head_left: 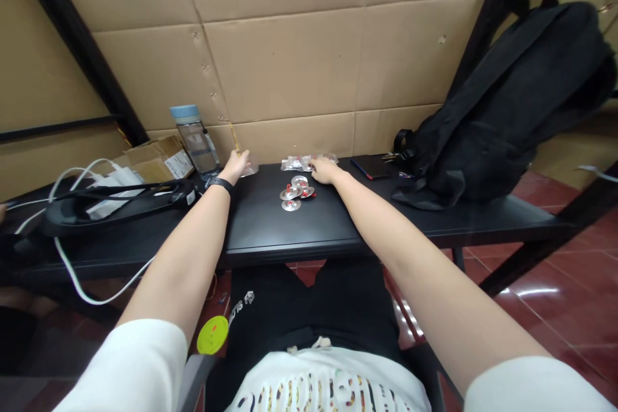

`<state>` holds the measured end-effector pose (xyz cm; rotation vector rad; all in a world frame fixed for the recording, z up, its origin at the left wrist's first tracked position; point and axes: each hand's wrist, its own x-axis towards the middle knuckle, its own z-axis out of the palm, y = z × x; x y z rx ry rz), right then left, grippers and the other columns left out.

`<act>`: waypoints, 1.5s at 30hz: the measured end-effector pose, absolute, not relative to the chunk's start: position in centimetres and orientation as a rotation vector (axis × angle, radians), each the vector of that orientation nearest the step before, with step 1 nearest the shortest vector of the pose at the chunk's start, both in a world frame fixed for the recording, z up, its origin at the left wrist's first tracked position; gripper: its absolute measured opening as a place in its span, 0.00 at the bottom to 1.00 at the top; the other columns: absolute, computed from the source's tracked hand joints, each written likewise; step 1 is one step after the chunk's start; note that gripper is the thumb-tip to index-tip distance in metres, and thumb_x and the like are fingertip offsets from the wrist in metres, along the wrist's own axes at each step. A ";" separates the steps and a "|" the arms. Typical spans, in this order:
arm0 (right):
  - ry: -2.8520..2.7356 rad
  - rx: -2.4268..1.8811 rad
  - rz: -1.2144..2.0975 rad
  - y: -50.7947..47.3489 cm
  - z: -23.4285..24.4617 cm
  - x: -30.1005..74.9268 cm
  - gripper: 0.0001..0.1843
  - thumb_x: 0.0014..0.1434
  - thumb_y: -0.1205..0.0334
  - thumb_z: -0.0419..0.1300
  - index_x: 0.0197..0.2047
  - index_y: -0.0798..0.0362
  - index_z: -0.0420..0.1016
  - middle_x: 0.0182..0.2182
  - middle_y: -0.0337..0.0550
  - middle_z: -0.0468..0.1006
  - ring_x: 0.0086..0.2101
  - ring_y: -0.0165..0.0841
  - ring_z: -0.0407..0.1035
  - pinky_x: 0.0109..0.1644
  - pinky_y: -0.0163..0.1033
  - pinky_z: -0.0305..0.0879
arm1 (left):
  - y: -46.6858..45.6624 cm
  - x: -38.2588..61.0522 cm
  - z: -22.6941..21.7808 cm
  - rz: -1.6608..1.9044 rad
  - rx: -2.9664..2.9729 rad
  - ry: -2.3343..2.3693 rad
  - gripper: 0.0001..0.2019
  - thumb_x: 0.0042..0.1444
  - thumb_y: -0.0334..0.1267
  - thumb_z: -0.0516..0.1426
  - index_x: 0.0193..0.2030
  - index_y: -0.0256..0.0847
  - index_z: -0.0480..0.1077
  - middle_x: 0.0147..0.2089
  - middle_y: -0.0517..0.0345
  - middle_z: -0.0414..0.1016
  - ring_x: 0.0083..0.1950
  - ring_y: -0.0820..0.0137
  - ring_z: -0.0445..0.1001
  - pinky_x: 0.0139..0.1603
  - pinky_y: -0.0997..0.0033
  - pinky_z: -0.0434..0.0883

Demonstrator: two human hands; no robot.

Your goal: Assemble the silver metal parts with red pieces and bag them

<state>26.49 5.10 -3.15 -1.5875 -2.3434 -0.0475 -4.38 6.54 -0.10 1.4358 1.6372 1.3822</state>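
Note:
Both my arms reach out over a black table. My left hand, a black band on its wrist, rests at the table's far edge on a clear plastic piece, fingers curled over it. My right hand lies on a clear plastic bag of small parts, its fingers bent down onto the bag. Between the hands, a little nearer me, lies a small cluster of round silver discs with red centres.
A clear bottle with a blue cap stands left of my left hand, by a cardboard box. White cables and a black strap lie at left. A dark phone and black backpack sit at right. Cardboard wall behind.

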 end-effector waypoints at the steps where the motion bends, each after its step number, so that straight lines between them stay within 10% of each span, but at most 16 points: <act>1: -2.341 -1.599 -0.042 5.0 -3.1 26.4 0.26 0.64 0.67 0.55 0.65 0.56 0.70 0.61 0.59 0.73 0.60 0.51 0.67 0.63 0.51 0.63 | 6.8 -4.4 -0.5 1.349 1.490 1.641 0.27 0.63 0.43 0.59 0.66 0.38 0.59 0.54 0.39 0.77 0.49 0.61 0.81 0.49 0.61 0.77; 7: -2.349 -1.588 -0.058 4.4 -2.7 26.2 0.25 0.64 0.65 0.55 0.63 0.54 0.71 0.61 0.57 0.74 0.60 0.50 0.68 0.62 0.50 0.64 | 7.6 -4.6 -1.8 0.902 2.083 1.789 0.36 0.45 0.35 0.69 0.62 0.39 0.64 0.59 0.41 0.76 0.54 0.57 0.79 0.59 0.60 0.72; 18: -2.255 -1.592 -0.075 3.5 -2.3 27.0 0.19 0.62 0.60 0.61 0.56 0.52 0.73 0.53 0.53 0.81 0.54 0.47 0.73 0.56 0.48 0.67 | 7.7 -2.5 -1.1 0.511 2.490 2.005 0.33 0.51 0.44 0.63 0.64 0.39 0.65 0.52 0.38 0.79 0.60 0.44 0.75 0.63 0.51 0.65; 31: -1.651 -1.232 0.410 2.9 -0.8 28.8 0.11 0.62 0.61 0.59 0.42 0.55 0.83 0.40 0.47 0.85 0.41 0.36 0.76 0.45 0.37 0.69 | 3.3 0.5 -0.7 1.285 2.246 1.615 0.17 0.64 0.47 0.53 0.55 0.42 0.71 0.54 0.47 0.78 0.57 0.59 0.75 0.61 0.58 0.69; 40: -1.516 -0.853 1.042 1.0 -0.3 25.7 0.11 0.51 0.60 0.69 0.37 0.57 0.86 0.33 0.48 0.85 0.32 0.32 0.74 0.35 0.34 0.68 | 0.3 4.2 -1.8 1.051 2.344 1.082 0.25 0.51 0.39 0.66 0.56 0.41 0.69 0.39 0.57 0.81 0.41 0.64 0.80 0.50 0.62 0.75; 45: -1.393 -0.937 0.938 0.6 -0.6 25.1 0.09 0.55 0.61 0.66 0.37 0.56 0.86 0.35 0.47 0.86 0.32 0.31 0.74 0.34 0.33 0.67 | -0.4 4.8 -1.9 1.314 2.386 1.169 0.32 0.56 0.37 0.62 0.66 0.38 0.56 0.55 0.45 0.74 0.45 0.65 0.77 0.53 0.60 0.74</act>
